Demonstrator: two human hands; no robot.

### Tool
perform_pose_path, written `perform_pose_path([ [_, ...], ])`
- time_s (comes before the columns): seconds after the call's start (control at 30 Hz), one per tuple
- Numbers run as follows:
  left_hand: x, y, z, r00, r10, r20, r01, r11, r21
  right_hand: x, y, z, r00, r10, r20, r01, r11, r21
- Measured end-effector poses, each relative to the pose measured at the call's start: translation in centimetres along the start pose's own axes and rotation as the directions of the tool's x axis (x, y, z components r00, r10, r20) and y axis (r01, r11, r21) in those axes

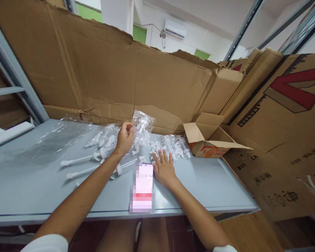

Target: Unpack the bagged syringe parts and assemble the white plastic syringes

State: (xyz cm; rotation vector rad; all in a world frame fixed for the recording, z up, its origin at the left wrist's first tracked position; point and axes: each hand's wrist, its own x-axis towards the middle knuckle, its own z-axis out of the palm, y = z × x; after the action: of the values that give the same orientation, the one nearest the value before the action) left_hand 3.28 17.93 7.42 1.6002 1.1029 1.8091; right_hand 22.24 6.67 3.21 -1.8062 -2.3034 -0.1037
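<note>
My left hand (125, 138) is closed with its fingers pinching the edge of a clear plastic bag (144, 120), which stands up from the table and has white plastic parts inside. My right hand (164, 169) lies with spread fingers, fingertips at small white plastic parts (154, 147). Beyond those fingers are more bagged clear and white parts (174, 145). Under and beside my left forearm lie clear ribbed cylinders (127, 165) with white ends, and white rods (77, 161) point left. A phone (144, 189) with a lit, partly blurred screen lies between my arms.
An open small cardboard box (212, 149) stands right of the parts. Flat clear plastic bags (57, 140) lie on the left of the grey table (199, 189). A tall cardboard sheet (126, 73) walls the back, and a large printed carton (280, 133) the right. Metal posts (18, 66) flank the left.
</note>
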Motion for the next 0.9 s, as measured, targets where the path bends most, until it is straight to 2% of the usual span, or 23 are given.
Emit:
perform_pose_path([
  [0.17,-0.8,0.6,-0.1,0.998,-0.022,-0.06,0.017,0.997,-0.081,2.0,-0.5,0.7,0.999,0.03,-0.038,-0.029,0.999,0.019],
  [0.33,-1.6,0.9,0.2,0.998,-0.055,-0.037,0.048,0.984,-0.172,3.8,-0.3,1.0,0.997,0.013,-0.075,-0.01,0.999,0.037],
  [0.5,-2.2,1.9,0.3,0.993,-0.102,-0.067,0.08,0.957,-0.28,4.9,-0.6,0.6,0.981,-0.06,-0.187,0.072,0.996,0.061],
  [0.6,-2.6,2.7,0.2,0.987,-0.138,-0.083,0.104,0.941,-0.321,5.2,-0.7,-0.4,0.949,-0.038,-0.314,0.116,0.966,0.233],
  [0.67,-2.9,3.3,0.3,0.984,-0.15,-0.099,0.109,0.935,-0.336,5.3,-0.5,-1.5,0.905,0.099,-0.413,0.116,0.879,0.463],
  [0.73,-3.3,3.7,0.6,0.981,-0.152,-0.121,0.102,0.932,-0.347,5.4,-0.4,-2.7,0.88,0.269,-0.391,0.11,0.686,0.72],
  [0.8,-3.9,4.2,1.0,0.979,-0.152,-0.135,0.097,0.932,-0.35,5.3,-0.5,-3.8,0.921,0.309,-0.237,0.077,0.452,0.889],
  [0.83,-4.1,4.3,1.2,0.981,-0.15,-0.122,0.1,0.933,-0.346,5.3,-0.6,-4.2,0.946,0.28,-0.166,0.051,0.377,0.925],
  [0.9,-4.5,4.6,1.5,0.989,-0.133,-0.059,0.106,0.935,-0.337,5.2,-0.8,-4.6,0.965,0.239,-0.111,0.033,0.309,0.951],
])
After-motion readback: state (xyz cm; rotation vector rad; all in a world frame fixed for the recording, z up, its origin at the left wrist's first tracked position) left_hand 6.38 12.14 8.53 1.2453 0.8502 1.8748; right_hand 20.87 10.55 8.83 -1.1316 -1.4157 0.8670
